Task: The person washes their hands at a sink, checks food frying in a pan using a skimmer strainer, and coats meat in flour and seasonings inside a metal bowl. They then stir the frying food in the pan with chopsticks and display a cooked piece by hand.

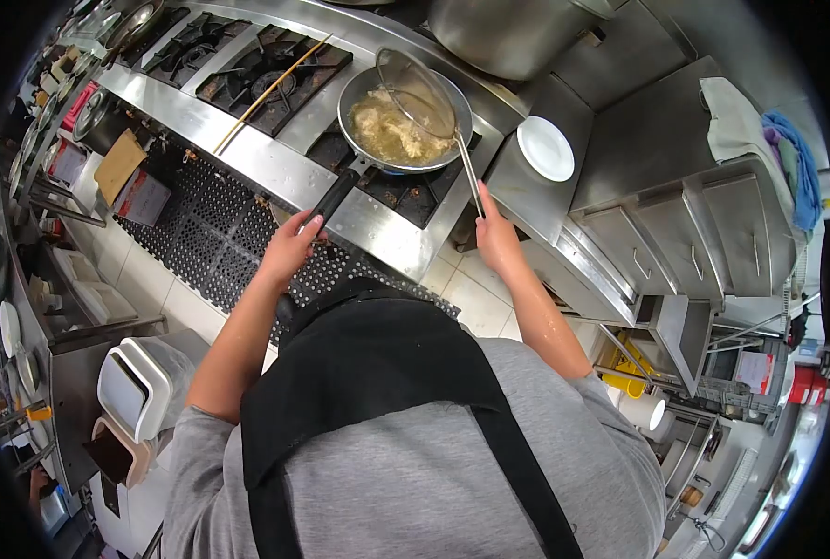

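Note:
My left hand (294,244) is closed around the black handle of a frying pan (348,112), which sits on a stove burner with a bit of blue flame under it. Battered pieces of food (391,129) lie in bubbling oil inside the pan. In my right hand (497,235) is the long metal handle of a mesh strainer (415,88). Its round basket is tilted over the right side of the pan and hides part of the food. I cannot tell whether the basket touches the oil.
A long wooden stick (270,91) lies across the neighbouring burner (284,79). A white plate (545,149) rests on the steel counter to the right. Behind the pan stands a large steel pot (508,37). Black rubber matting (210,219) covers the floor at left.

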Demonstrator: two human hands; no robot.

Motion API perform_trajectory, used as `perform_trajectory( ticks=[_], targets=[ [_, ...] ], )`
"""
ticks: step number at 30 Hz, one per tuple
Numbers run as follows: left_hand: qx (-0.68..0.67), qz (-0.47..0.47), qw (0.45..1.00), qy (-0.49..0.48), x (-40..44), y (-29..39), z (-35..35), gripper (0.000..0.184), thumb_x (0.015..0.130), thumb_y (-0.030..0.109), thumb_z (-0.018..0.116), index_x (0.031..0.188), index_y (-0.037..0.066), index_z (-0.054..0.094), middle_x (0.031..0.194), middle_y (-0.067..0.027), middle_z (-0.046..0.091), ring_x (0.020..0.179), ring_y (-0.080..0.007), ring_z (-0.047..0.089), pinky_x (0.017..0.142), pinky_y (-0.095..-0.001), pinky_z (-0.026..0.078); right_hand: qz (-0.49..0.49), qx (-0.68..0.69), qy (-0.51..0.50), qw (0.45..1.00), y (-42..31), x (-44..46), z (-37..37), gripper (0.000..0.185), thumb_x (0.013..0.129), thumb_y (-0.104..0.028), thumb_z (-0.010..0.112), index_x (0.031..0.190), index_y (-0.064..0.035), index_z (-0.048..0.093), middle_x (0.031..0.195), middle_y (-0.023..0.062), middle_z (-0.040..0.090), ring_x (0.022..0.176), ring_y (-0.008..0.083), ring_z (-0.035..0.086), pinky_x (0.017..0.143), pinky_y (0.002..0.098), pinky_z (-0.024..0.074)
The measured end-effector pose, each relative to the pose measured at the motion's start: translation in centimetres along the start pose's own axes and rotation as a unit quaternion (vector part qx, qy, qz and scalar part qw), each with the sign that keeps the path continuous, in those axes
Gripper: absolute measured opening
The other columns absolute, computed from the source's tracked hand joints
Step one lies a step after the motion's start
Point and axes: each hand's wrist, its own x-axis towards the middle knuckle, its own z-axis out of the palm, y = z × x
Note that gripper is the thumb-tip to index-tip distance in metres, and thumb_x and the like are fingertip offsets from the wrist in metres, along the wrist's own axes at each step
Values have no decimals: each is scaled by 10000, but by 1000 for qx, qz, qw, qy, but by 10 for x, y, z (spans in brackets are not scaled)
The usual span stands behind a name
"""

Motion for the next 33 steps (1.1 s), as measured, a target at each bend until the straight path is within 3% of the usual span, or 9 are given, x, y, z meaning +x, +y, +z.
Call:
perform_trajectory(
  ticks=[8, 12, 16, 18, 20, 26, 30, 31, 33],
  targets=[
    [-156, -43, 987, 12, -6, -69, -29, 580, 889, 544, 342, 1212, 80, 474, 847, -14, 579, 558, -63, 427, 483, -195, 311, -20, 11, -43, 999, 1, -26, -12, 612, 862, -49, 409, 1392, -251, 180, 967, 296, 561, 830, 431, 565, 749, 440, 427],
    [48, -110, 993, 16, -29, -158, -38, 486, 866, 448, 489, 1154, 58, 520, 845, -51, 602, 606, -123, 533, 569, -248, 427, -10, -43, 1, 999, 4, -5, -23, 621, 860, -39, 400, 1393, -244, 157, 768, 290, 572, 724, 412, 576, 680, 455, 441],
    [259, 31, 965, -14, -42, -317, -79, 455, 834, 396, 554, 1105, 32, 555, 825, -120, 629, 734, -251, 607, 705, -334, 475, 15, -52, 50, 997, 13, 11, -18, 610, 865, -50, 408, 1392, -242, 168, 779, 276, 573, 725, 402, 574, 683, 453, 437],
    [238, 93, 967, 6, -48, -310, -87, 457, 825, 395, 561, 1100, 30, 561, 815, -140, 633, 775, -280, 615, 738, -353, 475, 11, -42, 57, 997, 18, 13, -12, 584, 878, -78, 412, 1389, -252, 188, 797, 264, 572, 736, 393, 571, 699, 450, 427],
    [314, -79, 945, -52, -62, -289, -105, 482, 798, 397, 592, 1136, 56, 552, 820, -159, 634, 821, -273, 611, 756, -349, 473, -5, -19, 35, 999, 18, 8, -22, 583, 878, -76, 408, 1389, -247, 186, 797, 256, 575, 736, 384, 572, 702, 443, 429],
    [405, -163, 899, -27, -78, -237, -122, 459, 787, 317, 599, 1160, 60, 528, 888, -174, 632, 856, -306, 602, 773, -377, 469, 26, -4, 41, 999, 19, 25, -25, 593, 868, -54, 397, 1391, -213, 166, 818, 298, 573, 742, 433, 569, 686, 473, 428],
    [417, -158, 895, -4, -76, -250, -128, 472, 788, 307, 596, 1174, 50, 511, 881, -174, 632, 855, -300, 604, 770, -375, 471, 80, 198, -52, 976, 34, 28, 5, 585, 885, -87, 411, 1398, -219, 163, 689, 140, 535, 502, 233, 502, 474, 357, 419],
    [409, -160, 899, -11, -77, -250, -126, 475, 788, 308, 597, 1178, 50, 510, 883, -174, 632, 858, -300, 604, 772, -375, 470, 134, 350, -82, 924, 22, 19, 6, 635, 882, -71, 412, 1407, -283, 124, 622, -8, 404, 398, 77, 297, 356, 234, 258],
    [399, -161, 903, -17, -78, -245, -118, 478, 788, 309, 598, 1181, 50, 510, 885, -173, 632, 861, -300, 603, 775, -375, 470, 166, 392, -127, 896, 1, 9, -13, 640, 883, -67, 404, 1408, -286, 113, 626, -4, 403, 397, 73, 295, 356, 229, 252]
  ],
)
